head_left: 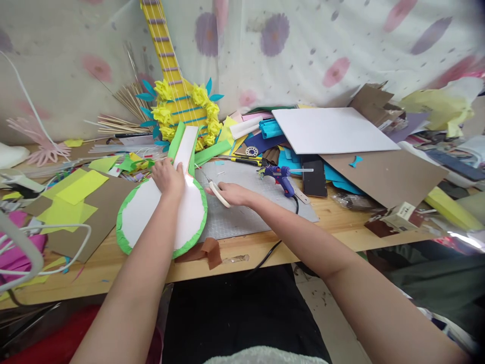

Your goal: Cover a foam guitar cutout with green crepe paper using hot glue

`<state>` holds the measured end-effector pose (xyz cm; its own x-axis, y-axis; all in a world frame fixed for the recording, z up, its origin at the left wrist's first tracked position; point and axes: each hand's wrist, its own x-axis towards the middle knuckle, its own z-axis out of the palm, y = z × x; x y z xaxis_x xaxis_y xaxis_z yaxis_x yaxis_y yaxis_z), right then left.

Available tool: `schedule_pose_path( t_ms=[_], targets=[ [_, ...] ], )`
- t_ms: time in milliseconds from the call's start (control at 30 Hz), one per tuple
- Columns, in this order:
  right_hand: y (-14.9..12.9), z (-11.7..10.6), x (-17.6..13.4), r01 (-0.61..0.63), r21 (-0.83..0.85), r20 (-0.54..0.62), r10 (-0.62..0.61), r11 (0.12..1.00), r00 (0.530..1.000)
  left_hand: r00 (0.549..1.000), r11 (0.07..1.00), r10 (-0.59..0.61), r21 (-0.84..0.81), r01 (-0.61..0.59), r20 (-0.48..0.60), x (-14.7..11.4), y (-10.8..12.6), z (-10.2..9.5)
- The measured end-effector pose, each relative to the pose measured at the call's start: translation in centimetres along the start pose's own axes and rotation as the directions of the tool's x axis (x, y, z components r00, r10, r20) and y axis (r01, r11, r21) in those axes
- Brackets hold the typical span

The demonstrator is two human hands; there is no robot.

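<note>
Nearest me, a brown paper scrap [212, 253] lies at the front edge of the counter [337, 222]. Just beyond, the white round-bodied cutout [142, 210], rimmed in green, overlaps the grey cutting mat [242, 218]. I have my left hand [168, 177] on it where the neck begins; whether those fingers pinch anything, I can't tell. My right hand [234, 194] grips white-handled scissors [220, 195], blades toward the neck's base. Farther back: blue glue gun [281, 177], then yellow guitar [182, 105].

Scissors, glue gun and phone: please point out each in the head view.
Scissors [219, 195]: head view, on the white handle.
Glue gun [282, 177]: head view, on the blue body.
Phone [315, 183]: head view, on the dark face.
</note>
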<state>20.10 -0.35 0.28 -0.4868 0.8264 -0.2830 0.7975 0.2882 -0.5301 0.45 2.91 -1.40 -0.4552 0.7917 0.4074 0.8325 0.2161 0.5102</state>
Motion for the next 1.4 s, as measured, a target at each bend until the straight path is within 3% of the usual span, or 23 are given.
schedule_pose_path(
  t_ms=[133, 333, 667, 1067, 1400],
  targets=[
    [-0.8, 0.7, 0.4, 0.001, -0.047, -0.001, -0.001, 0.999, 1.000, 0.999, 1.000, -0.013, -0.023, 0.012, -0.040, 0.1, -0.2, 0.1],
    [-1.1, 1.4, 0.7, -0.005, 0.040, 0.076, 0.002, 0.999, 0.997, 0.998, 0.997, -0.046, -0.066, 0.043, -0.050, 0.1, -0.5, 0.1],
    [-1.2, 1.0, 0.6, -0.008, 0.088, 0.054, 0.003, 0.996, 0.999, 0.998, 0.989, -0.065, -0.129, 0.067, 0.024, 0.3, -0.6, 0.0],
    [-1.0, 1.4, 0.8, 0.016, 0.050, 0.016, -0.016, 0.999, 1.000, 0.998, 0.988, -0.053, -0.145, 0.055, 0.018, 0.5, -1.0, 0.4],
    [-0.9, 1.5, 0.8, 0.009, 0.038, 0.035, -0.010, 0.999, 0.999, 0.995, 0.986, -0.052, -0.160, 0.037, -0.087, 0.4, -0.8, 0.8]
  ],
)
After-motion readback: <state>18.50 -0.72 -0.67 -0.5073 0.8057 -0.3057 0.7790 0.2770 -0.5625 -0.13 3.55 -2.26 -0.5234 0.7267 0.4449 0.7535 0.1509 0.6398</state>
